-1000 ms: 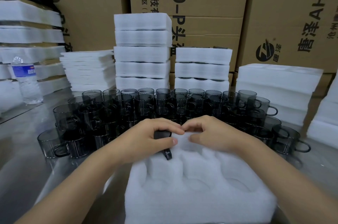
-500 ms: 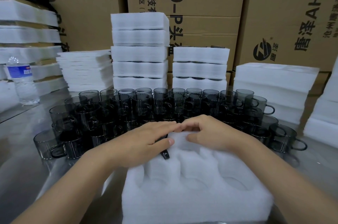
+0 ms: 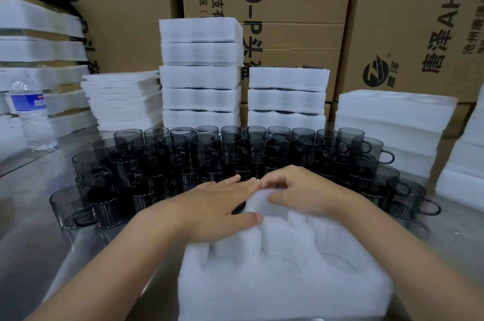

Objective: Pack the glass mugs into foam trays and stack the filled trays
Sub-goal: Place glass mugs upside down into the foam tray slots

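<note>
A white foam tray [image 3: 282,281] with round pockets lies in front of me on the metal table. A dark glass mug [image 3: 238,209] sits in its far left pocket, almost wholly covered by my left hand [image 3: 217,205], which presses flat on it with straight fingers. My right hand [image 3: 306,192] has curled fingers and pinches the foam at the tray's far edge, fingertips touching those of the left hand. Several loose smoky-grey mugs [image 3: 204,147] stand in rows just beyond the tray.
Two stacks of filled foam trays [image 3: 200,77] [image 3: 288,98] stand behind the mugs. Empty foam trays [image 3: 392,116] are piled at the right, thin foam sheets [image 3: 123,98] and a water bottle [image 3: 32,116] at the left. Cardboard boxes [image 3: 288,6] wall the back.
My left hand's fingers have flattened over the mug, which has sunk deeper into its pocket; its handle no longer sticks out. My right hand has stayed on the foam edge.
</note>
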The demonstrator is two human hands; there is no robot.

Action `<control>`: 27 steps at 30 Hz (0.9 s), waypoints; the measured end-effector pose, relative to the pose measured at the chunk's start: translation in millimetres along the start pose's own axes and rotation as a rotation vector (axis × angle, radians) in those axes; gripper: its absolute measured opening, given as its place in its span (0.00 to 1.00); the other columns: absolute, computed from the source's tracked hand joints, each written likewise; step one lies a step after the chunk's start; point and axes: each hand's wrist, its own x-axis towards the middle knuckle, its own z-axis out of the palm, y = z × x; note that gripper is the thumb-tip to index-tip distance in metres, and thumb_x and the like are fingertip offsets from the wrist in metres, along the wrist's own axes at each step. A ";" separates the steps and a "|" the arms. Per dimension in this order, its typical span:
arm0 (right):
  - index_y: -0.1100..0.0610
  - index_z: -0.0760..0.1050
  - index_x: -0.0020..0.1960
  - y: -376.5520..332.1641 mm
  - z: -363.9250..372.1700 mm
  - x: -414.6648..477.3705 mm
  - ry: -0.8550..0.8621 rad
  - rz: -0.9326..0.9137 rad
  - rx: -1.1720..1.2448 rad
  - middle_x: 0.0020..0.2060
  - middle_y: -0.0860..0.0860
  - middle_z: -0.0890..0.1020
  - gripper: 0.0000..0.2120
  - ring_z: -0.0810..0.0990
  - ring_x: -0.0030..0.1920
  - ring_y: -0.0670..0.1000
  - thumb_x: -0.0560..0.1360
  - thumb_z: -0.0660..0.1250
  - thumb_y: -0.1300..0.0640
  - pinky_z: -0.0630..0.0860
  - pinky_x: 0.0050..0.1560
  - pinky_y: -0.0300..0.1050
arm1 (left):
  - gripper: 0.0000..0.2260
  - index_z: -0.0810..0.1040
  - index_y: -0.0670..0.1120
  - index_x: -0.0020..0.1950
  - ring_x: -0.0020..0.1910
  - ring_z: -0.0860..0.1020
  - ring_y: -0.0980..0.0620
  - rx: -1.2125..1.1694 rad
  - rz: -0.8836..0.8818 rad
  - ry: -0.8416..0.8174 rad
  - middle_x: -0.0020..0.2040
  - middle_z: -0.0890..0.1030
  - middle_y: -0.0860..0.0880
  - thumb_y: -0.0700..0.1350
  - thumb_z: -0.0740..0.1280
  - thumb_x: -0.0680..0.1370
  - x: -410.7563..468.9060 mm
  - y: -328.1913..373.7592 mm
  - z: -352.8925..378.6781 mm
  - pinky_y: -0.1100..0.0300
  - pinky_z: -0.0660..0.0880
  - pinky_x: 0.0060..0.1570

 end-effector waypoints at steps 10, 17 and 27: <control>0.47 0.81 0.51 1.3 4.1 -5.3 0.090 -0.020 -0.101 0.44 0.43 0.83 0.12 0.80 0.46 0.42 0.74 0.64 0.61 0.77 0.51 0.42 | 0.36 0.40 0.61 0.76 0.75 0.48 0.62 0.034 -0.040 0.045 0.77 0.47 0.64 0.73 0.45 0.72 -2.9 1.6 3.7 0.57 0.46 0.73; 0.45 0.80 0.48 4.6 -10.4 -31.8 0.508 0.010 -0.450 0.43 0.41 0.80 0.07 0.76 0.46 0.44 0.76 0.62 0.49 0.74 0.47 0.44 | 0.40 0.43 0.63 0.76 0.74 0.48 0.65 -0.014 -0.059 0.062 0.76 0.47 0.66 0.76 0.43 0.66 -3.2 1.9 1.0 0.60 0.44 0.72; 0.53 0.66 0.46 23.5 -60.7 -57.5 0.376 0.756 -0.816 0.55 0.53 0.75 0.10 0.70 0.51 0.55 0.77 0.58 0.46 0.62 0.50 0.48 | 0.32 0.54 0.67 0.74 0.73 0.54 0.62 -0.142 -0.064 0.131 0.75 0.55 0.65 0.71 0.58 0.71 -10.6 4.5 0.0 0.63 0.49 0.70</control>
